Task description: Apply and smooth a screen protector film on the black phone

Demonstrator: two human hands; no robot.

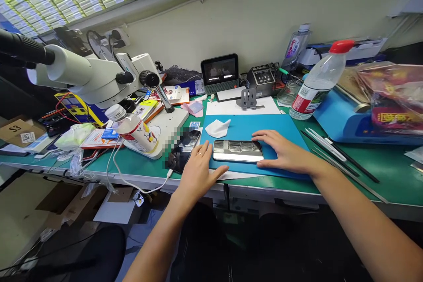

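Note:
A phone [237,150] with a glossy, reflecting screen lies flat and sideways on a blue mat [264,125]. My left hand [200,169] rests at the phone's left end, fingers stretched out and thumb apart, holding nothing. At the phone's right end is my right hand [280,152], its thumb and fingers spread around the corners, close to or touching the edge. A crumpled white wipe [217,128] lies on the mat just behind the phone. Left of my left hand, a second dark phone [187,144] has a white cable plugged in.
A microscope [99,75] and a drink bottle [137,132] stand at the left. A red-capped bottle [319,83], tweezers and thin tools [340,154] and a blue device [346,114] are at the right. Behind the mat are a small screen [220,70] and a grey stand [248,98].

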